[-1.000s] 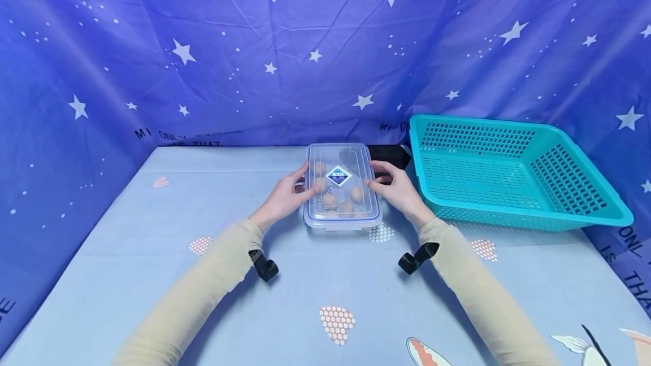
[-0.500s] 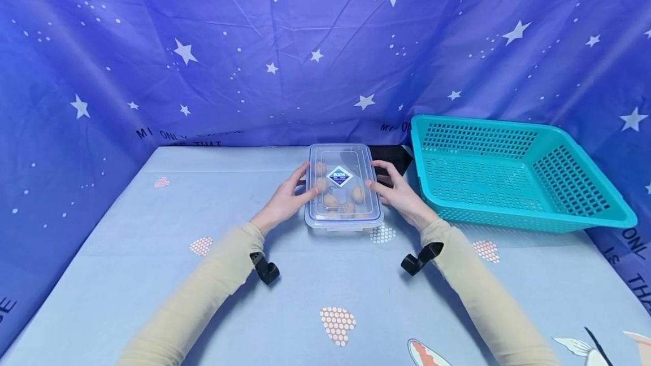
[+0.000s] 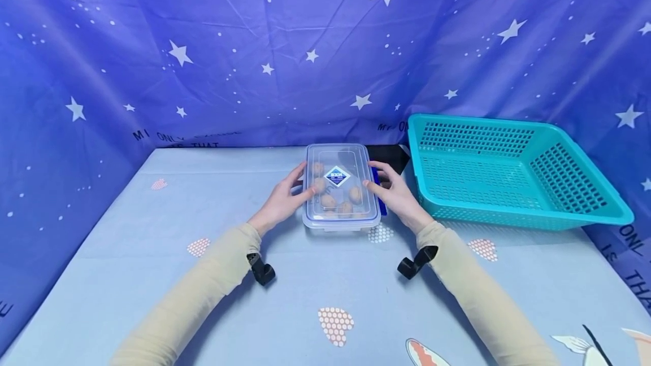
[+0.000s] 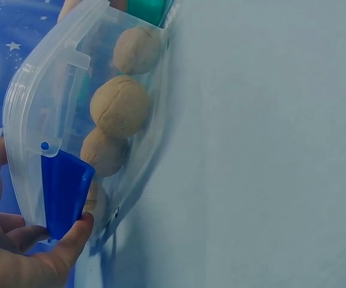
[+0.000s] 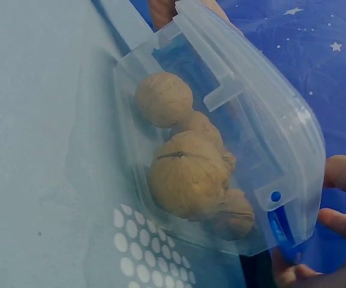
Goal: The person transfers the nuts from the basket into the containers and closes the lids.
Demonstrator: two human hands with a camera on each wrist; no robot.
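A clear plastic food container with a blue-edged lid lies flat on the table, several walnuts showing through it. At its left side my left hand has the thumb on the lid's edge, with fingers against the blue side latch. My right hand grips the opposite side, thumb on the lid. Beside those fingers the right blue latch sticks out from the wall. The right fingertips are partly hidden in the head view.
To the right stands a turquoise perforated basket, close to the right hand. A black patch shows at the table's back edge behind the container. A blue starry curtain hangs behind the light blue tablecloth.
The right blue latch, out of sight in the earlier head frames, now stands out beside the container. Both hands have stayed at the container's sides.
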